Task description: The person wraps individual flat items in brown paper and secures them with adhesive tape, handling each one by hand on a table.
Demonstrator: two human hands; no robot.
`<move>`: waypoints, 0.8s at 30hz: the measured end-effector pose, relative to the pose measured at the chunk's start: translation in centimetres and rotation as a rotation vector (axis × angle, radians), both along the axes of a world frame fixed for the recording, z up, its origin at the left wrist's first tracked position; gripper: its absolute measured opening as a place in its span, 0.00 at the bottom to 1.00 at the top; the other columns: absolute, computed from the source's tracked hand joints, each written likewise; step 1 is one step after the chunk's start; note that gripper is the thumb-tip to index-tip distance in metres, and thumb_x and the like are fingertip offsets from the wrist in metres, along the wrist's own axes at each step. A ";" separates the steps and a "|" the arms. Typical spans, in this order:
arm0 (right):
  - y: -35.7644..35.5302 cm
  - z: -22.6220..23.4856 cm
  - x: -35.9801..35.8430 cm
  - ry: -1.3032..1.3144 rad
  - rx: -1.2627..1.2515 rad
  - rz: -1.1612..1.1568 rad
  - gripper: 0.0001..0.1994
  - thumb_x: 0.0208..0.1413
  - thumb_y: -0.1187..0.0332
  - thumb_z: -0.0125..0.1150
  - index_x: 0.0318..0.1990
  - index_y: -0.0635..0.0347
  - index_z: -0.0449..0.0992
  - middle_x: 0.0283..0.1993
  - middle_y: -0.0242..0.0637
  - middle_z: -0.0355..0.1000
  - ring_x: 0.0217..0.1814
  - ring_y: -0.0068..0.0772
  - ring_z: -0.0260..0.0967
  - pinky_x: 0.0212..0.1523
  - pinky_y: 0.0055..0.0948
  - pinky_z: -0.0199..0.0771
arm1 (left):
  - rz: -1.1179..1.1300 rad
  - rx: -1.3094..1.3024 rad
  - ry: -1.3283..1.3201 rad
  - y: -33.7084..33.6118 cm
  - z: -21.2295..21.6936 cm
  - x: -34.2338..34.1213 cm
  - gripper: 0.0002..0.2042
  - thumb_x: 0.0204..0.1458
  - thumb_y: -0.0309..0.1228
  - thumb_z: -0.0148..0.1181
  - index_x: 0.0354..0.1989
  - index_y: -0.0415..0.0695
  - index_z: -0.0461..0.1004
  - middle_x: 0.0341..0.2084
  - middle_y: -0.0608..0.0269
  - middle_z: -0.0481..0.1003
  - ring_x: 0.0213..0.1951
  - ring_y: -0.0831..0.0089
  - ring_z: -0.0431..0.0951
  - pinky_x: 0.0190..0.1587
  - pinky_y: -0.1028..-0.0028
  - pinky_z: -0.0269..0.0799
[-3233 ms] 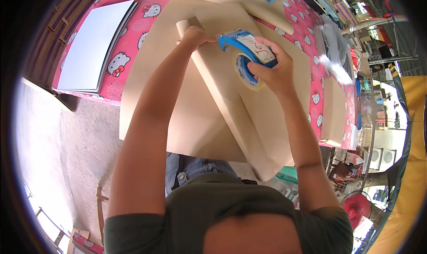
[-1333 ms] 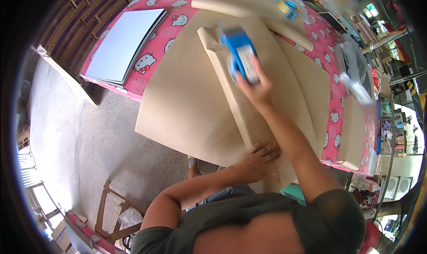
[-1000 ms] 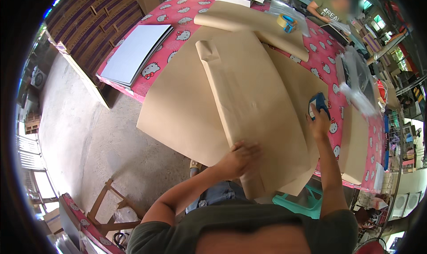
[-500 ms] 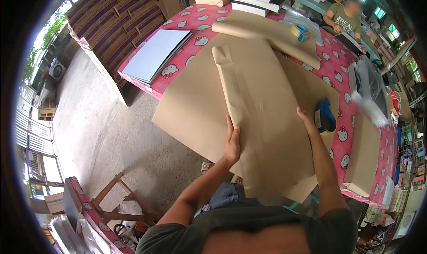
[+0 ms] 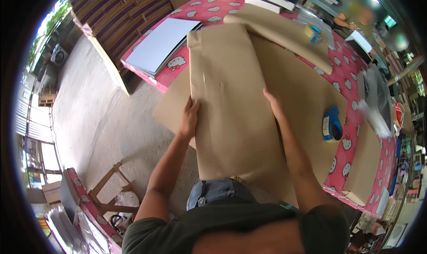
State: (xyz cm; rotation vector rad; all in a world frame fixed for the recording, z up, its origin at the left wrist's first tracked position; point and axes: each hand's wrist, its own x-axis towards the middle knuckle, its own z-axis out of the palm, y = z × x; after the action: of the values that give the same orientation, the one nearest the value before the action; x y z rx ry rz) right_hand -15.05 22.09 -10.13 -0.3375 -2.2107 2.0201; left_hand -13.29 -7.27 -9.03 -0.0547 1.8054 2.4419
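A large flat package wrapped in brown kraft paper [image 5: 231, 107] lies lengthwise in front of me, its near end by my waist. Along its left side runs a folded paper flap with a shiny strip. My left hand [image 5: 190, 118] grips the left edge, fingers curled round it. On the opposite edge, my right hand [image 5: 273, 103] clasps the side with the thumb on top. Beneath the package spreads a wide loose sheet of brown paper [image 5: 307, 102]. A blue tape dispenser [image 5: 332, 124] rests at the sheet's right side.
A pink patterned cloth covers the table [image 5: 340, 74]. White boards [image 5: 162, 45] lie at its far left corner, and rolled brown paper [image 5: 284, 36] with tape rolls [image 5: 314, 33] sits at the back. Clear plastic [image 5: 376, 100] lies right. Another person [image 5: 356, 25] works beyond. Stacked cartons [image 5: 120, 20] stand left.
Both hands have moved the package left and slightly away from me, straightening it. More of the loose sheet shows on the right. The other person's hands have lifted a white-sided item.
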 end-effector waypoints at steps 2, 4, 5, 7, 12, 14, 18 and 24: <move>-0.9 0.4 -3.6 -0.135 -0.029 0.056 0.33 0.48 0.45 0.56 0.47 0.73 0.70 0.52 0.49 0.66 0.54 0.40 0.64 0.55 0.34 0.61 | 0.165 -0.364 0.042 -1.4 -1.2 -4.0 0.20 0.56 0.38 0.48 0.51 0.35 0.66 0.36 0.56 0.74 0.38 0.72 0.74 0.42 0.74 0.69; -2.9 2.6 -5.3 -0.374 0.186 -0.043 0.32 0.49 0.44 0.54 0.46 0.72 0.71 0.51 0.47 0.67 0.53 0.40 0.65 0.53 0.33 0.63 | 0.218 -0.476 -0.079 -2.6 -1.0 -5.3 0.19 0.55 0.40 0.49 0.44 0.36 0.71 0.32 0.55 0.75 0.34 0.70 0.75 0.39 0.73 0.70; -3.0 2.1 -4.5 -0.400 0.199 0.001 0.32 0.50 0.44 0.54 0.46 0.71 0.71 0.50 0.47 0.68 0.52 0.39 0.65 0.52 0.33 0.63 | 0.238 -0.528 -0.133 -2.9 -0.7 -5.2 0.18 0.55 0.41 0.50 0.41 0.36 0.74 0.30 0.54 0.76 0.31 0.69 0.76 0.37 0.72 0.70; -1.3 1.7 -2.6 -0.419 0.232 0.075 0.32 0.51 0.44 0.53 0.45 0.71 0.72 0.48 0.46 0.70 0.52 0.37 0.66 0.51 0.31 0.64 | 0.162 -0.864 -0.252 -3.1 -0.1 -1.9 0.18 0.54 0.42 0.52 0.38 0.38 0.76 0.31 0.50 0.76 0.30 0.65 0.76 0.35 0.70 0.70; -0.8 0.0 2.5 -0.034 0.303 0.000 0.25 0.50 0.49 0.58 0.20 0.66 0.66 0.21 0.28 0.63 0.25 0.19 0.56 0.26 0.26 0.59 | 0.392 -0.889 0.091 -3.2 -1.2 1.9 0.17 0.49 0.43 0.57 0.33 0.39 0.77 0.30 0.46 0.74 0.29 0.55 0.76 0.33 0.66 0.69; -1.5 1.2 -2.4 -0.161 0.345 0.040 0.25 0.50 0.51 0.59 0.15 0.63 0.60 0.16 0.24 0.54 0.20 0.18 0.48 0.19 0.28 0.53 | 0.392 -0.962 0.019 -3.8 -1.3 -2.5 0.17 0.47 0.42 0.58 0.29 0.38 0.77 0.25 0.46 0.74 0.28 0.56 0.76 0.33 0.65 0.69; -0.4 -0.3 -20.1 -0.105 0.368 0.057 0.22 0.46 0.51 0.63 0.22 0.65 0.73 0.21 0.27 0.66 0.22 0.20 0.61 0.24 0.27 0.63 | 0.621 -0.819 -0.133 -4.1 -0.5 -18.4 0.22 0.35 0.44 0.65 0.18 0.32 0.74 0.22 0.45 0.75 0.30 0.53 0.77 0.36 0.63 0.70; -2.1 -0.4 -18.0 -0.161 0.138 0.117 0.31 0.46 0.47 0.60 0.47 0.68 0.71 0.41 0.40 0.72 0.43 0.31 0.68 0.43 0.29 0.68 | 0.363 -1.058 0.246 -5.5 -3.7 -19.7 0.21 0.52 0.46 0.49 0.45 0.44 0.74 0.44 0.40 0.70 0.51 0.51 0.68 0.54 0.64 0.61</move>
State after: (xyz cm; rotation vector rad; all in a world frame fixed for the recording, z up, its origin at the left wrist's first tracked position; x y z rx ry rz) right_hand -33.09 20.00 -10.48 -0.3754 -2.5062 1.9450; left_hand -33.04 -12.79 -12.74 -0.1758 3.2007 1.3756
